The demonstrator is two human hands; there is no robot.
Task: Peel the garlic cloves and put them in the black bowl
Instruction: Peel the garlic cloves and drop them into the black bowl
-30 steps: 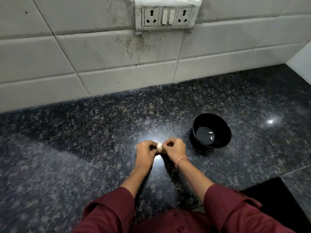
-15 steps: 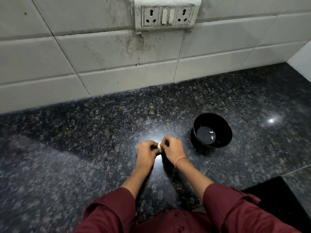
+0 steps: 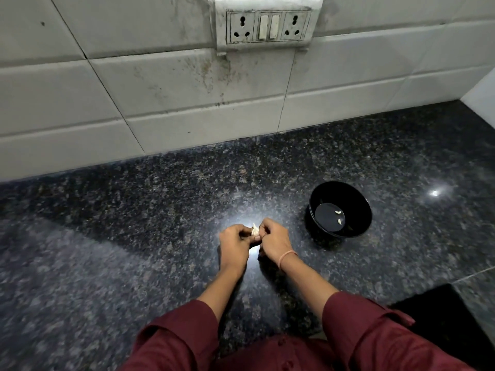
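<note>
The garlic is gripped between both hands, to the left of the black bowl and a touch nearer the person than it. The left hand is seen knuckles-up, its fingers curled in around the garlic from the side away from the bowl. The right hand is closed on it from the bowl side, fingers bent and pinched at the white skin. Only a small pale tip is shown between the two sets of knuckles; whether it is one clove or several cannot be told. Both hands are held low over the bench, well short of the bowl and not touching it.

Inside the bowl, two peeled cloves are seen lying on the flat bottom, close together. The bowl is stood upright on the bench.

A thin band is worn on the right wrist, and dark red sleeves are pushed up both forearms. Beyond the bowl the tiled wall is met by the bench, and a socket plate is mounted high on it. Nearer than the bowl and to its right, a dark slab is cut off by the frame.
</note>
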